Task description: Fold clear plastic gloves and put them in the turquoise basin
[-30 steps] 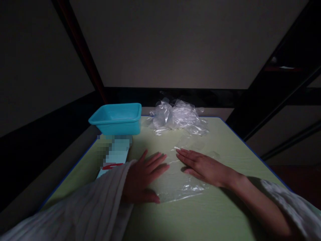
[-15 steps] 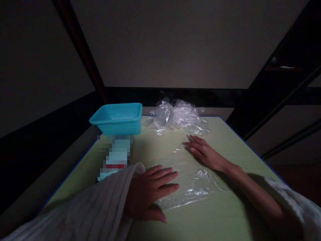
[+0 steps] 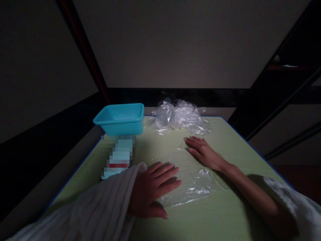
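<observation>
A clear plastic bag [image 3: 200, 184] lies spread on the pale green table [image 3: 225, 214], with wrinkles on its right part. My left hand [image 3: 155, 190] rests flat on the bag's left side, palm down, fingers spread. Over the far right corner of the bag is my right hand [image 3: 200, 150], also palm down, with its fingers stretched out. Neither hand grips anything. The bag's left edge is partly hidden under my left hand.
A blue plastic basin [image 3: 119, 129] stands at the far left of the table. In front of it lies a flat, pixelated object [image 3: 120, 154]. A heap of crumpled clear plastic bags [image 3: 180, 115] sits at the back. Behind the table rises a wall [image 3: 175, 47].
The whole view has shifted slightly, moving things a little to the right. My right hand's fingers have come closer together at the bag's corner. My left hand stays on the bag.
</observation>
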The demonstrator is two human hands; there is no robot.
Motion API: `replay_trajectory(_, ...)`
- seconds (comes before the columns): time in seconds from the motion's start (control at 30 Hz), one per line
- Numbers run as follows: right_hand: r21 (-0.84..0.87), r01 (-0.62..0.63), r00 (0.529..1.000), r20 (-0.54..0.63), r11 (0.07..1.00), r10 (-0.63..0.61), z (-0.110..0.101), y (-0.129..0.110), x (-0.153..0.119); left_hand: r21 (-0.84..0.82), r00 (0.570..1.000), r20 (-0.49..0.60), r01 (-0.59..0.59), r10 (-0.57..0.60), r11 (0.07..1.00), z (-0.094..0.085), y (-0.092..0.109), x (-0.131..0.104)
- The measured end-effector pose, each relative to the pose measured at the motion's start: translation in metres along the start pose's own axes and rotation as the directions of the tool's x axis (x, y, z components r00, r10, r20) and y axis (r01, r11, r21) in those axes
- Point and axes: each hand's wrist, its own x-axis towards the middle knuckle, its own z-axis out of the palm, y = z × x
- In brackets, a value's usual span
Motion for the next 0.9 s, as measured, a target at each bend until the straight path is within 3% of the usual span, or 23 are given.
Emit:
replay_trajectory(0.23, 0.194, 0.073, 0.984, -0.171, 0.978, -0.039, -0.005, -0.002, 0.002, 0.008, 0.998, -0.052, 0.036, -0.036, 0.999, 0.003, 0.007, -0.01)
replay_trajectory(0.37, 0.331, 0.093, 0.958, -0.288, 0.939, 0.007, -0.005, -0.003, 0.002, 0.027, 0.993, -0.101, 0.064, -0.061, 0.998, 0.005, 0.012, -0.02)
replay_trajectory(0.63, 0.412, 0.134, 0.911, -0.41, 0.901, 0.052, -0.003, -0.003, 0.006, -0.09, 0.955, -0.24, 0.156, -0.173, 0.984, 0.007, 0.02, -0.023)
replay_trajectory(0.77, 0.44, 0.139, 0.906, -0.418, 0.887, 0.065, 0.0, -0.003, 0.006, -0.371, 0.855, -0.385, 0.201, -0.347, 0.907, 0.002, 0.023, -0.006)
replay_trajectory(0.83, 0.445, 0.138, 0.914, -0.4, 0.885, 0.059, 0.0, -0.004, 0.006, -0.625, 0.746, -0.419, 0.176, -0.517, 0.76, 0.001, 0.023, 0.006)
replay_trajectory(0.9, 0.444, 0.14, 0.924, -0.379, 0.885, 0.044, -0.001, -0.005, 0.006, -0.841, 0.626, -0.366, 0.094, -0.689, 0.533, 0.002, 0.022, 0.019)
